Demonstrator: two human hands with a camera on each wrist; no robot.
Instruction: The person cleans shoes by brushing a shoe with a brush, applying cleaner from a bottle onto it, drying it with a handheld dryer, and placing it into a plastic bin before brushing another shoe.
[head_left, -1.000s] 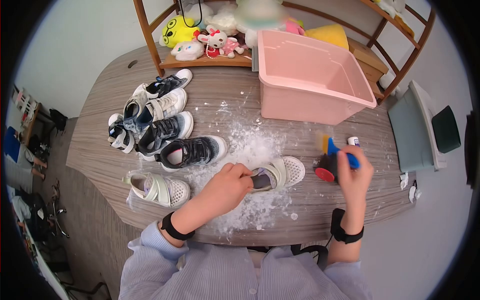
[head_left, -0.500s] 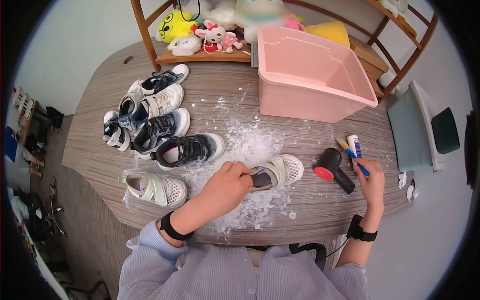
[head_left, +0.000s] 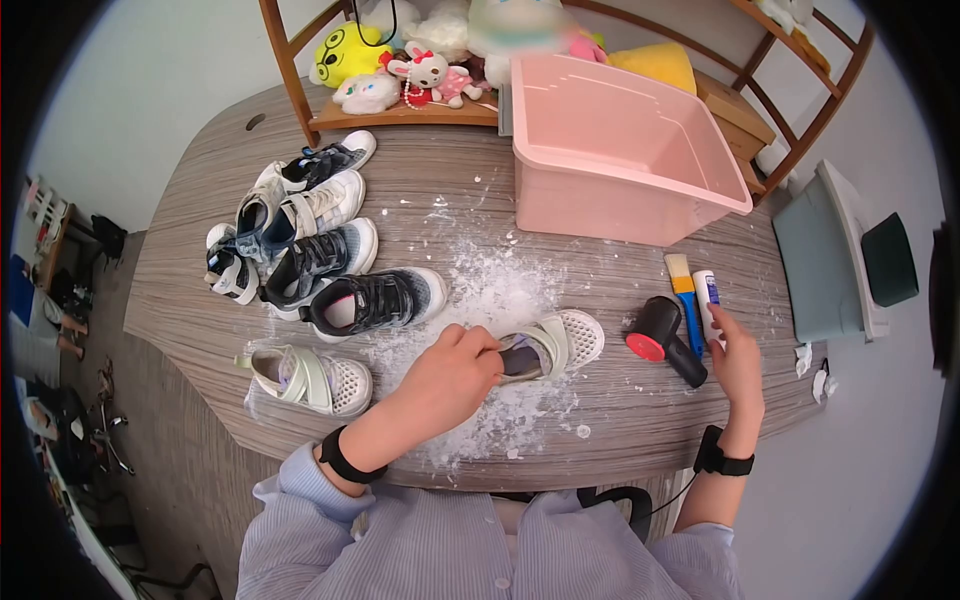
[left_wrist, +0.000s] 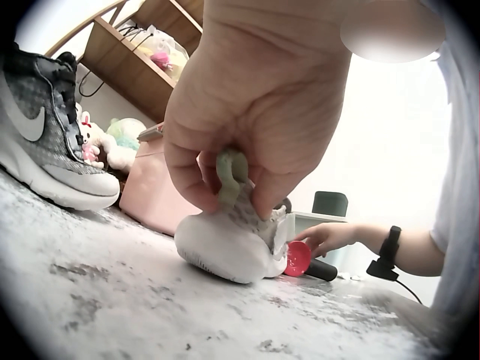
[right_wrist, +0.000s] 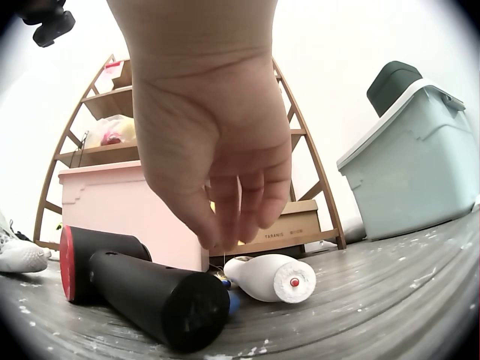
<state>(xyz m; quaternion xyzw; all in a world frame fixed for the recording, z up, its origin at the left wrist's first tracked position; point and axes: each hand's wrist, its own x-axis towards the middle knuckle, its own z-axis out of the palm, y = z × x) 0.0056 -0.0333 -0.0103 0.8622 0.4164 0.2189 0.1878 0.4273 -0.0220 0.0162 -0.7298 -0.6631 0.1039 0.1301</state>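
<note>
White shoe (head_left: 572, 343) with a perforated toe sits on the wood-grained table (head_left: 180, 290), on the person's side of the pink bin (head_left: 600, 215) and well apart from it. The left hand (head_left: 450, 375) pinches the shoe at its heel. Loose white powder (head_left: 500, 290) spreads over the tabletop, thickest left of the pink bin and toward the person, thinning to specks at the bin's foot.

To the right of the pink bin and nearer the person, the right hand (head_left: 737, 365) hangs with fingers slightly bent, holding nothing, close by a white bottle (head_left: 707, 300); whether the fingertips touch it I cannot tell. Beside the bottle lie a blue-handled brush (head_left: 685, 295) and a black device (head_left: 658, 322) with a red face, both between the pink bin and the person.

Several dark and white shoes (head_left: 310, 240) are grouped left of the pink bin, and a pale strapped shoe (head_left: 315, 378) stands nearer the person.

Behind the pink bin rises a wooden shelf (head_left: 410, 115) carrying plush toys (head_left: 350, 58). Right of the bin, beyond the table edge, stands a grey-green storage box (head_left: 820, 250) topped by a dark green container (head_left: 890, 260).
</note>
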